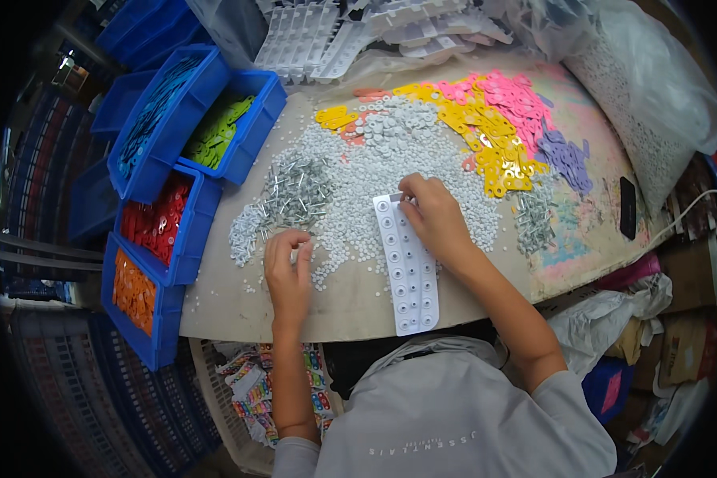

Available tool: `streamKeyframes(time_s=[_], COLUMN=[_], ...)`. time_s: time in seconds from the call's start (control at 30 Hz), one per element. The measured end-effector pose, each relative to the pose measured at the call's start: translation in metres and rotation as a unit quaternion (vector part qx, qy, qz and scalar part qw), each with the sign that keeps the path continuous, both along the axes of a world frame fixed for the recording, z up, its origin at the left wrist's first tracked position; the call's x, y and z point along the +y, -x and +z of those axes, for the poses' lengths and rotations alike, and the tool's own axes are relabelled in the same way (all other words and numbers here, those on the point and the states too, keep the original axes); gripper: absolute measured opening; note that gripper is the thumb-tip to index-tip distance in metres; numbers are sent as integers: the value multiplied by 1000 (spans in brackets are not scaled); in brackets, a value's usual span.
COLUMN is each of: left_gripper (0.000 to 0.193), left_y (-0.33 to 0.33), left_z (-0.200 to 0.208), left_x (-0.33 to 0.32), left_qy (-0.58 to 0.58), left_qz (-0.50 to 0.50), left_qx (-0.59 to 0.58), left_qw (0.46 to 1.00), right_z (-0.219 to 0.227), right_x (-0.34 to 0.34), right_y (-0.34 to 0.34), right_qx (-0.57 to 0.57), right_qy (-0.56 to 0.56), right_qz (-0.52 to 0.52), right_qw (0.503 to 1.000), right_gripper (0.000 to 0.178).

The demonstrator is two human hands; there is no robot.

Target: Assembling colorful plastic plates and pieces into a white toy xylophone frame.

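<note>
A white molded strip tray (407, 267) with rows of round seats lies lengthwise at the table's near edge. Small round parts sit in many of its seats. My right hand (434, 217) is over the tray's far end, fingers curled; whatever they hold is hidden. To the left, my left hand (287, 275) has its fingers bent together by the near side of a heap of metal pins (299, 191); nothing in it can be made out. Small white round pieces (390, 159) spread in a wide pile beyond both hands.
Yellow (498, 155), pink (514, 99) and purple (564, 159) flat pieces lie at the far right. Blue bins (187, 231) of coloured pieces line the left. A phone (628, 209) lies by the right edge, near a bulging clear bag (645, 103). White trays (299, 36) are stacked behind.
</note>
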State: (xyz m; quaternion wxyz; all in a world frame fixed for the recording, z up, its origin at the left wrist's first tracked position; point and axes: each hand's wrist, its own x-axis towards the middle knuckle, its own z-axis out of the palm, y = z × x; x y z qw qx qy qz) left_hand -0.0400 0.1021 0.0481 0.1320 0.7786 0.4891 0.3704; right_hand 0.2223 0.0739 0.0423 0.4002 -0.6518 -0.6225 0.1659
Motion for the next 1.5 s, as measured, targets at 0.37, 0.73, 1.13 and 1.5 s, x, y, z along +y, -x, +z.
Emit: streamKeyframes(time_s=[0.37,0.73,1.13,1.5], left_gripper=[10,17,17,19], left_y=[-63,-109,-121,-115], left_z=[7,-13,-19,-15], left_x=[-1,24,20,15], left_qy=[168,-38,-83,-83], left_qz=[-98,-152,-154,-193], left_qx=[-183,-3,41,62], left_qw=[964,988,984,976], right_z=[-3,16,1,-6], right_x=[-4,-91,-112,-101], right_y=[-3,-105,-119,-126], right_qx=[-122,-241,-235,-242], right_qy=[-72,65,68,45], right_qz=[55,-212,-194,-207], right_qw=[988,945,950,947], right_gripper=[18,26,22,13])
